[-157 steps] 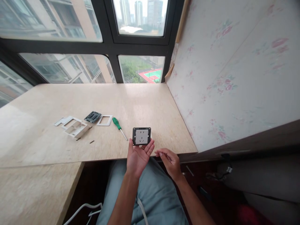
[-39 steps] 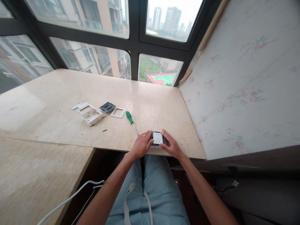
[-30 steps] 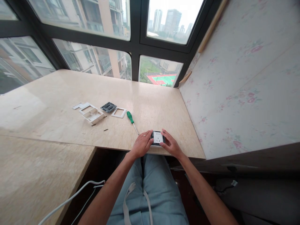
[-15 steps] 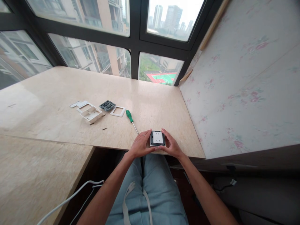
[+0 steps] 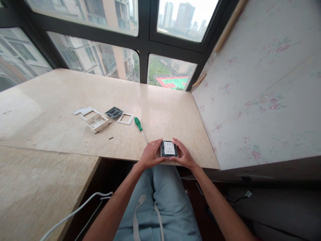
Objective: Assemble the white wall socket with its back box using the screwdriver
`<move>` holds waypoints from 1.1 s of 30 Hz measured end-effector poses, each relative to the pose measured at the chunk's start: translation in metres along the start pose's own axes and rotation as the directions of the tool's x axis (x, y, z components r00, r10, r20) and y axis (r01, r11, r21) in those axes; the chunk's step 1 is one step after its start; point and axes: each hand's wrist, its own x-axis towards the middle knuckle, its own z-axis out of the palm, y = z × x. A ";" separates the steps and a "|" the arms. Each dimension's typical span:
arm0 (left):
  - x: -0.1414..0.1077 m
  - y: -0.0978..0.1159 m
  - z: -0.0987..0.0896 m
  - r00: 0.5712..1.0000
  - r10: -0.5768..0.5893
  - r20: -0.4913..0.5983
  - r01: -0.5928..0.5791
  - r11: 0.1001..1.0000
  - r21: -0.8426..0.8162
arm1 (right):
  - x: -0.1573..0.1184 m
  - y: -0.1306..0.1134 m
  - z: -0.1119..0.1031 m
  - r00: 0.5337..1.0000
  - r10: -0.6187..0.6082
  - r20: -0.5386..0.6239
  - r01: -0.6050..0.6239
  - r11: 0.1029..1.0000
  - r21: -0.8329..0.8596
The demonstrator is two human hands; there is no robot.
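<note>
"Where is the socket [image 5: 169, 148]?"

"Near the marble-patterned countertop's [image 5: 163, 110] front edge, gripped between the curved fingers of left hand [image 5: 150, 154] and right hand [image 5: 184, 155]."

"Around it?"

"Green-handled screwdriver [image 5: 138, 124] at ten o'clock, window [image 5: 173, 72] at twelve, floral wall [image 5: 258, 90] at two."

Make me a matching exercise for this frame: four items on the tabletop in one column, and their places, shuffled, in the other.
Column one
1. Green-handled metal screwdriver
2. White-faced socket with dark border
3. Dark grey square plastic module
4. White open-topped plastic box

Column two
A. Between the box and a flat white plastic frame
B. Farthest left of the four in the picture
C. Shaft tip close to the left hand
D. Between both hands, fingers at its edges

Pairs: 1-C, 2-D, 3-A, 4-B
</note>
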 end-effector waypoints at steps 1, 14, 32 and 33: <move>0.000 0.000 0.000 1.000 0.001 0.002 -0.001 1.000 0.001 | 0.000 0.000 0.000 1.000 0.001 0.000 -0.001 1.000 -0.001; 0.000 -0.002 0.001 1.000 -0.010 -0.022 0.009 0.998 -0.059 | 0.000 0.004 0.001 1.000 -0.012 0.003 0.013 0.999 -0.031; 0.003 0.003 0.002 0.999 0.027 -0.025 -0.026 0.998 0.059 | 0.001 0.002 0.000 1.000 -0.020 -0.002 0.020 1.000 -0.012; 0.003 0.003 0.002 0.999 0.031 -0.024 -0.029 0.998 0.061 | 0.001 0.002 0.001 1.000 -0.020 -0.003 0.020 1.000 -0.015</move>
